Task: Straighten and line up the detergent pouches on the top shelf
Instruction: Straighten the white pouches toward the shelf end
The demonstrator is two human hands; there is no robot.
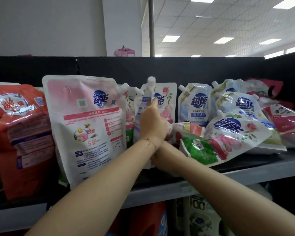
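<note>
Your forearms cross at 6 o'clock. Left grip holds pouch upright, mid shelf. Right grip behind left wrist, can't tell. Pile slumped at 3 o'clock.

The big pouch in front is white with a pink top, a pink band and a blue logo. The bag beside it is orange-red. The narrow pouch is white with pale blue print. The rose pouch and the tipped pouch show pink roses on white. The lying pouch is green, red and white. The back panel is black and the shelf edge grey.
</note>
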